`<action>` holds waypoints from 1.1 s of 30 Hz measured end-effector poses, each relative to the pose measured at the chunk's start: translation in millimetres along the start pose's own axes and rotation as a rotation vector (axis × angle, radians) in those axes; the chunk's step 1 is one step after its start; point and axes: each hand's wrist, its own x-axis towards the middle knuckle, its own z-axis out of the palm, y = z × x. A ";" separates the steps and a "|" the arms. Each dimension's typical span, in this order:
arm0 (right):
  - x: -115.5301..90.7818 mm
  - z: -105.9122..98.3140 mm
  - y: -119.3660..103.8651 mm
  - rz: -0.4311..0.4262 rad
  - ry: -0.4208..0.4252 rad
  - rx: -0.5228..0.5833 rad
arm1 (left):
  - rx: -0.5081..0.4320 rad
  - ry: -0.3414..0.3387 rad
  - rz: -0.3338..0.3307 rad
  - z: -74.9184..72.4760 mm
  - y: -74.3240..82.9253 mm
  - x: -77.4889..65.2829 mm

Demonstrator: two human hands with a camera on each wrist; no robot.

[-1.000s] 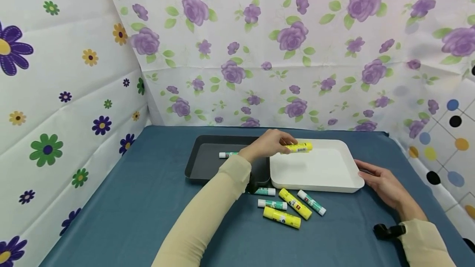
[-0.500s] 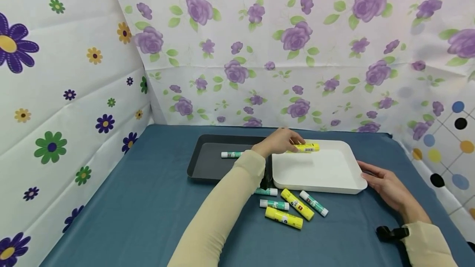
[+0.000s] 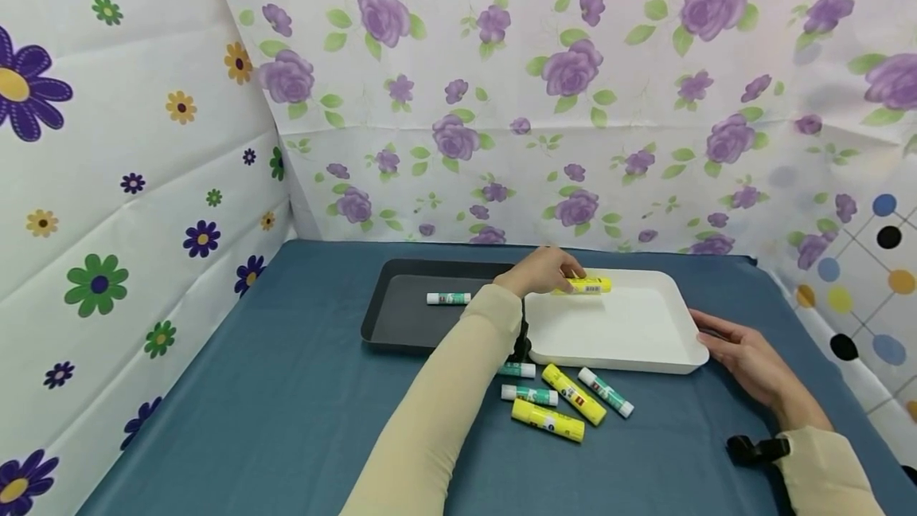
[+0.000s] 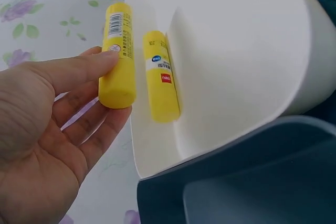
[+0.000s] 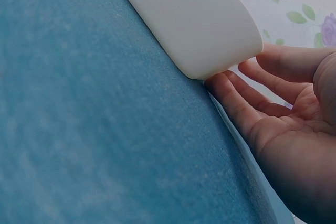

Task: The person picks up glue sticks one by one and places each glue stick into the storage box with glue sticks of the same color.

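My left hand [image 3: 539, 271] pinches a yellow glue stick [image 3: 593, 286] between thumb and fingers, above the left part of the white tray [image 3: 645, 325]. In the left wrist view, a second yellow glue stick [image 4: 161, 77] lies inside the white tray along its wall, beside the held one. At the tray's right edge, my right hand [image 3: 745, 357] holds it; in the right wrist view the thumb [image 5: 283, 59] is at the rim and the fingertips are at the lower edge. A green-and-white glue stick [image 3: 448, 299] lies in the dark grey tray [image 3: 390, 325].
In front of the trays lie two yellow glue sticks [image 3: 548, 420] and several green-and-white ones [image 3: 606, 393], one partly hidden by the left wrist. The two trays stand side by side on a blue cloth [image 3: 286, 388]. A flowered sheet [image 3: 458, 102] hangs behind.
My left hand has moved slightly right over the white tray with the yellow glue stick, then hardly moved. My right hand stays at the tray's edge. The head view has shifted a little.
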 end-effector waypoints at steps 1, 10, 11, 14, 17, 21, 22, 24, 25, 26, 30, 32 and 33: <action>0.1 -0.3 -0.2 0.002 0.000 0.000 | -0.005 0.000 -0.009 0.1 -0.4 0.9; -0.1 -1.9 -0.5 -0.005 0.004 0.012 | -0.011 0.000 -0.051 6.0 -2.5 5.9; -0.1 -1.8 -0.5 -0.006 0.004 0.012 | -0.006 -0.002 -0.056 7.2 -2.6 6.2; -0.3 -1.3 -0.1 -0.008 0.001 0.006 | 0.014 -0.011 -0.062 10.9 -3.1 7.5; 0.2 -0.8 -0.1 -0.003 -0.001 -0.002 | 0.044 -0.012 -0.064 13.1 -2.9 8.4; 0.6 -0.8 0.1 0.002 0.000 -0.007 | 0.080 -0.015 -0.072 13.7 -1.9 8.9; 0.6 -0.7 0.2 0.000 0.000 -0.008 | 0.088 -0.015 -0.074 13.8 -1.8 8.9; 0.7 -0.6 0.3 -0.005 -0.001 -0.005 | 0.102 -0.018 -0.073 14.7 -2.3 9.5; 0.7 -0.6 0.2 -0.006 0.000 -0.006 | 0.109 -0.019 -0.072 15.5 -2.2 9.5; 0.7 -0.5 0.0 -0.007 0.000 -0.007 | 0.116 -0.019 -0.071 16.4 -2.3 9.6; 0.5 -0.6 -0.9 0.000 0.005 -0.014 | 0.152 -0.027 -0.072 19.5 -2.4 11.5; 0.5 -0.6 -1.5 0.008 0.006 -0.025 | 0.174 -0.031 -0.073 20.5 -1.8 12.2; 0.6 -0.5 -1.7 0.011 0.006 -0.030 | 0.185 -0.031 -0.074 20.8 -1.4 12.5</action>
